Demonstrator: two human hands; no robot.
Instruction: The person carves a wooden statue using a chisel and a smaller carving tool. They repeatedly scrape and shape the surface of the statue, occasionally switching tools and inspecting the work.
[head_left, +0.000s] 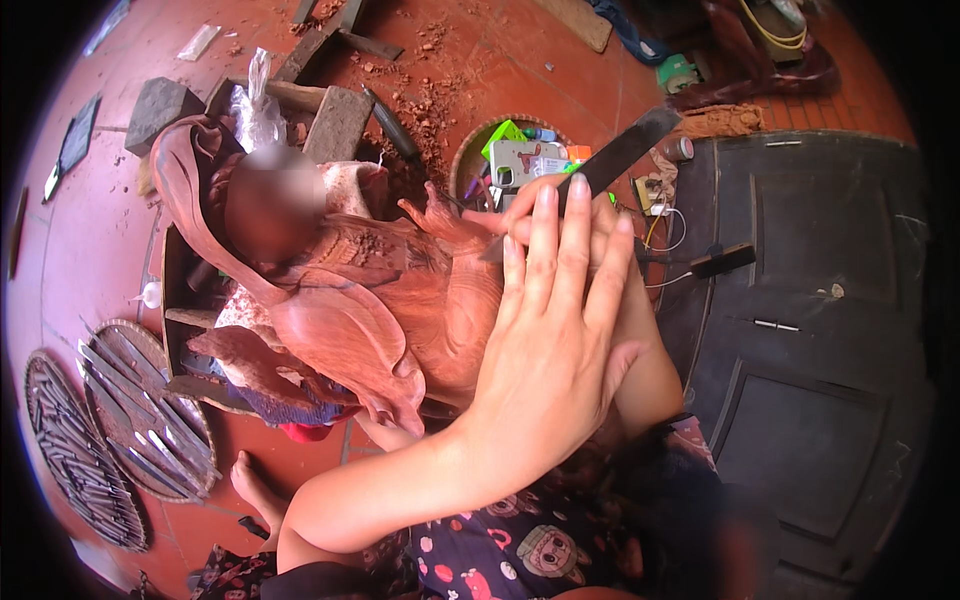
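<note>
A reddish carved wooden figure (345,325) lies tilted in front of me, its head to the left and one small carved hand raised. My left hand (545,345) reaches across from the lower left, its fingers stretched out flat over my right hand. Mostly covered by it, my right hand (522,204) has its fingers bent round a flat dark carving blade (625,152). The blade's broad end points to the upper right, and its narrow tip is by the figure's raised forearm. Whether the tip touches the wood I cannot tell.
Two round woven trays (148,480) of carving tools lie at the left. A wooden frame (190,318) is under the figure. A basket (468,150) of small items stands beyond my hands. Dark panelled boards (735,345) lie at the right, and wood chips (425,90) litter the red tiles.
</note>
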